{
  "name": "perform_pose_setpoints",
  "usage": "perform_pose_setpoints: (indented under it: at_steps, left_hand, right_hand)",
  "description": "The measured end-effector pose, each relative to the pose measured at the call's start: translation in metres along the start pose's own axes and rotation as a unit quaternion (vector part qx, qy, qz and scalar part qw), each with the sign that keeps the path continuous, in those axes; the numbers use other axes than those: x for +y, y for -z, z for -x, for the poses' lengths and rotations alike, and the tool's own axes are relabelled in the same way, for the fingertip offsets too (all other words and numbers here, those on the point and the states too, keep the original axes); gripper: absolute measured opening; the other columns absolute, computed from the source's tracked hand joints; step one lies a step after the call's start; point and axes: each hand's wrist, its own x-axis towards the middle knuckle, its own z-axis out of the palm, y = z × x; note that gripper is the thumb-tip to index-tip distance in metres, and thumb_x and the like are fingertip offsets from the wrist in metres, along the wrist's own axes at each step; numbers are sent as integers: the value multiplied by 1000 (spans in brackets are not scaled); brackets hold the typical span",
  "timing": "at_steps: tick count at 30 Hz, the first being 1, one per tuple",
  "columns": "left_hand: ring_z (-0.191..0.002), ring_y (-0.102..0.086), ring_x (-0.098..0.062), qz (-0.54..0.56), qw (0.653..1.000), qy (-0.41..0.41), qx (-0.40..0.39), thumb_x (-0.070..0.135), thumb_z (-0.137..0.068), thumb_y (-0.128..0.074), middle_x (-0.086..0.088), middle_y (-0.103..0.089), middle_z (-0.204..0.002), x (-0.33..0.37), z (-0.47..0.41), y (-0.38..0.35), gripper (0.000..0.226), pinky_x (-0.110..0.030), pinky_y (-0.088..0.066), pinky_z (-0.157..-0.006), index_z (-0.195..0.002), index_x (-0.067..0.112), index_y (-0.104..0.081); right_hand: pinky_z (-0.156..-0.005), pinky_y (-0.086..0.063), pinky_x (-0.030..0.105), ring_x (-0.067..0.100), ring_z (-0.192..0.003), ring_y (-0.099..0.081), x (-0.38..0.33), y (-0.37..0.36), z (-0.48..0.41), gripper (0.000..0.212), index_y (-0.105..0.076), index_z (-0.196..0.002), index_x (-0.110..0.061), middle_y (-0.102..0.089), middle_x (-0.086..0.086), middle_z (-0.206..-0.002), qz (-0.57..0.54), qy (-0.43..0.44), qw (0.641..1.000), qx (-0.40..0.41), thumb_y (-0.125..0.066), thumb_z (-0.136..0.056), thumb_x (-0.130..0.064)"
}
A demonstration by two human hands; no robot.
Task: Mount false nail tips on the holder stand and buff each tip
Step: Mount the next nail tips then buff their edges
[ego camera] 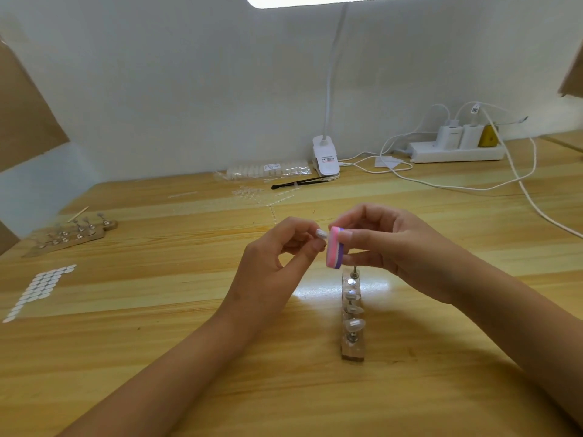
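Note:
My left hand (277,257) pinches a pale false nail tip (321,233) between thumb and fingers, above the table's middle. My right hand (388,247) grips a pink and purple buffer block (334,247), whose pink face touches the tip. Just below and towards me lies a clear holder stand (353,350) with metal pegs, some of them carrying nail tips (356,325).
A second holder stand (67,239) with pegs rests at the far left, a sheet of white adhesive dots (38,290) in front of it. At the back are bagged nail tips (268,169), a black tool (299,182), a clip lamp (326,159), a power strip (454,151) and trailing cables (511,181).

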Motion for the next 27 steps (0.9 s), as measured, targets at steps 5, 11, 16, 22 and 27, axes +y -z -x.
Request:
perform_pose_setpoints:
  at_steps: [5, 11, 16, 22, 27]
  left_hand:
    - [-92, -70, -13, 29, 999, 15, -15, 19, -94, -64, 11, -72, -88, 0, 1, 0, 11, -25, -54, -86, -99, 29, -66]
    - [-91, -70, -14, 32, 999, 6, -26, 24, -94, -64, 12, -71, -87, -2, 0, 1, 7, -26, -54, -86, -100, 28, -66]
    - [-90, -69, -13, 36, 999, 12, -28, 24, -93, -65, 11, -71, -87, -1, 0, 0, 7, -26, -54, -86, -98, 29, -66]
    - [-92, -69, -17, 42, 999, 15, -21, 26, -93, -65, 7, -71, -89, -3, 0, 2, 7, -28, -54, -87, -98, 31, -67]
    - [-92, -69, -16, 55, 998, 19, -21, 35, -90, -65, 10, -71, -87, -2, -1, 1, 6, -29, -54, -89, -96, 36, -66]
  right_hand:
    - [-71, -55, 19, 15, -82, -70, -3, 7, -3, 31, -67, -102, -7, -71, 5, -87, -61, 17, 996, 69, -72, -75, -21]
    - [-71, -56, 19, 16, -85, -72, -4, 5, 0, 31, -69, -100, -10, -74, 1, -90, 16, 2, 1000, -4, -74, -73, -25]
    - [-72, -56, 20, 17, -84, -72, -7, 8, 1, 33, -70, -98, -11, -73, 3, -90, 14, 0, 1000, -6, -75, -70, -27]
    - [-73, -57, 22, 17, -87, -72, -3, 4, 0, 33, -67, -100, -8, -74, 4, -92, 16, 8, 1000, -20, -74, -73, -26]
    - [-73, -56, 20, 18, -85, -73, -3, 7, -1, 32, -66, -101, -6, -73, 3, -89, -24, 25, 999, 34, -72, -73, -22]
